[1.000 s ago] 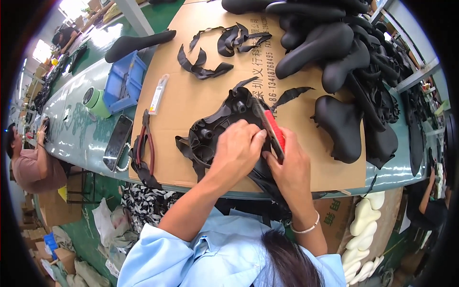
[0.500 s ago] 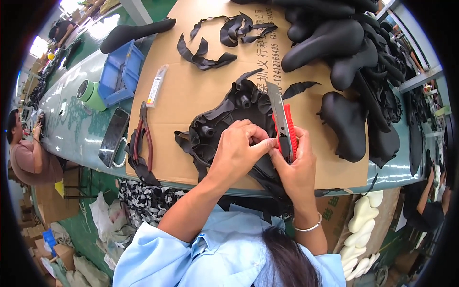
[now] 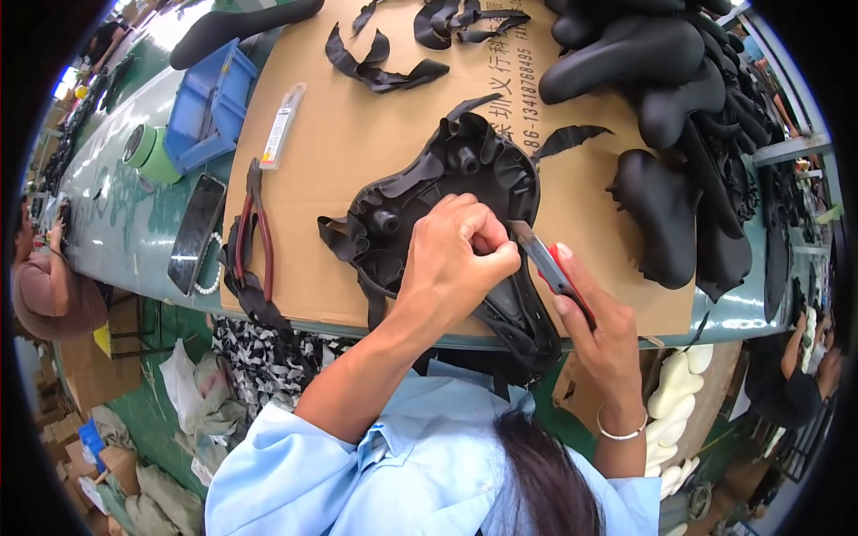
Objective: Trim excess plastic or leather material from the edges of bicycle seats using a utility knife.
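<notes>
A black bicycle saddle (image 3: 420,181) lies underside up on the cardboard, its narrow end toward me at the table edge. Gathered black cover material is folded in around its rim. Over the saddle's middle is my left hand (image 3: 456,255), fingers curled and thumb pressed against them; what they pinch is hidden. My right hand (image 3: 601,326) grips a red utility knife (image 3: 561,279) with the blade out. The blade tip is beside my left fingers, near the saddle's right rim. A loose black strip (image 3: 572,138) lies right of the saddle's wide end.
Red-handled pliers (image 3: 259,228), a small clear case (image 3: 283,125), a phone (image 3: 198,234) and a blue bin (image 3: 213,107) are on the left. Black offcuts (image 3: 380,67) lie at the back. Piled saddles (image 3: 657,219) fill the right side. Other people work at both sides.
My right hand has moved right and toward me, and the knife has tilted from nearly upright to pointing up-left. My left hand stays closed over the saddle. The whole view has shifted slightly.
</notes>
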The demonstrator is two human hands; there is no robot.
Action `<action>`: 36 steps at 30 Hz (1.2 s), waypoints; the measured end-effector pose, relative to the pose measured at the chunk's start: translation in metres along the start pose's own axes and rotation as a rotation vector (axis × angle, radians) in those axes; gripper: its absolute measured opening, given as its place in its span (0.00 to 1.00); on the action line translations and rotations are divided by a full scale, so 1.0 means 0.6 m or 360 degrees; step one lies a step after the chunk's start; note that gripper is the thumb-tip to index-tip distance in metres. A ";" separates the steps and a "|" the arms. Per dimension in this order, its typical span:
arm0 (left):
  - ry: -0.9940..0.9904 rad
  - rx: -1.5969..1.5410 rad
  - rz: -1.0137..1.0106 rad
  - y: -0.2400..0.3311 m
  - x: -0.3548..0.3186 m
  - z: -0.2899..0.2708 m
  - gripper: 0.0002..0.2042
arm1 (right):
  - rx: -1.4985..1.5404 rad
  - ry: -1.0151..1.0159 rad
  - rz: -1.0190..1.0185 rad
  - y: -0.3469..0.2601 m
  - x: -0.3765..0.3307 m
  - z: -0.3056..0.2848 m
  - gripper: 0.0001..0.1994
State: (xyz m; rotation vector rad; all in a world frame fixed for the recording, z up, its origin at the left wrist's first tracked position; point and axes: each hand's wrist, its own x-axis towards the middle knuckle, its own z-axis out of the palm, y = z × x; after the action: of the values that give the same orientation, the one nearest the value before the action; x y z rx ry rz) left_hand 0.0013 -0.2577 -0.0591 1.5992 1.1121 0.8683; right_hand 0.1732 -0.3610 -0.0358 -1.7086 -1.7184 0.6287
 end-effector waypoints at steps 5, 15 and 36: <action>-0.0160 -0.0096 -0.0049 0.005 -0.003 -0.023 0.07 | 0.0175 -0.0266 0.0035 0.019 -0.015 -0.025 0.24; -0.0156 -0.1883 -0.0151 -0.024 0.009 -0.035 0.05 | 0.0151 -0.0433 0.0923 -0.080 -0.146 -0.039 0.24; -0.0669 0.0881 0.1053 -0.009 -0.012 -0.082 0.06 | -0.0591 0.0070 -0.0187 -0.055 -0.115 0.032 0.28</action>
State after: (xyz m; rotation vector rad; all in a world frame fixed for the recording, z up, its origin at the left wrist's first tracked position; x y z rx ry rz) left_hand -0.0473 -0.2486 -0.0509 2.5507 0.5306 0.5929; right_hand 0.1340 -0.4295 -0.0320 -1.8306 -1.9796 0.2252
